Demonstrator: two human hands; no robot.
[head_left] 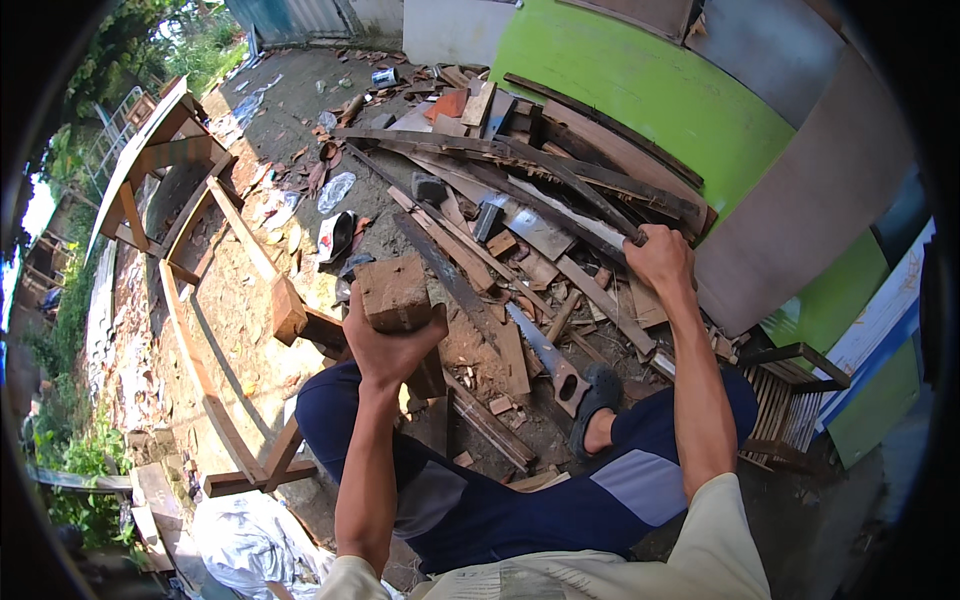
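Note:
My left hand (pixel 385 350) is wrapped around the upper end of a thick squared wooden post (pixel 395 290), which stands by my left knee. Out to the right, my right hand (pixel 662 265) is closed in a fist beside the scrap pile. A dark end shows at its fingers, but I cannot make out what it grips. Between my legs a handsaw (pixel 545 350) with a wooden handle lies against the dark clog (pixel 597 408) on my foot. A dark metal block (pixel 487 222), perhaps a hammer head, rests among the boards.
Loose boards and offcuts (pixel 470 250) cover the ground ahead. A wooden frame (pixel 215 420) and an upturned table (pixel 150 150) stand at left. Green panels (pixel 640 80) lean at the back right, near a slatted wooden piece (pixel 790 400). White cloth (pixel 250 540) lies at lower left.

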